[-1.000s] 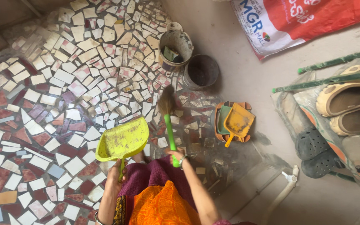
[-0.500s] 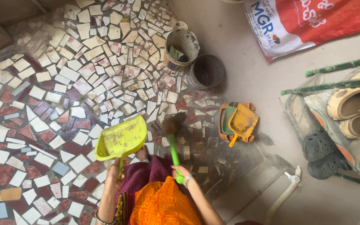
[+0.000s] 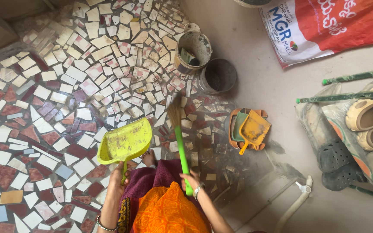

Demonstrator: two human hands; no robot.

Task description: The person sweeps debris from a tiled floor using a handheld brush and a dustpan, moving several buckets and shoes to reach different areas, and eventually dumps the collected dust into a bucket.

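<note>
Head view: both hands outstretched, gripping dustpan (image 3: pixel 125 141) and broom (image 3: pixel 181 144)

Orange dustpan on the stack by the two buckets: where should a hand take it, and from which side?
Grip the orange dustpan by its short handle, which sticks out free past the stacked pans' lower-left edge, toward the person. Come in from that side, over the broken-tile floor; the handle is narrow enough for fingers to close around. The wide scoop end points toward the sandals and offers only a flat edge.

dustpan (image 3: pixel 125 143): yellow-green plastic, dusty and stained inside, held by its handle, tilted just above the mosaic floor
broom (image 3: pixel 178 138): small brush, green handle, brown bristles pointing away onto the tiles, just right of the dustpan
</note>
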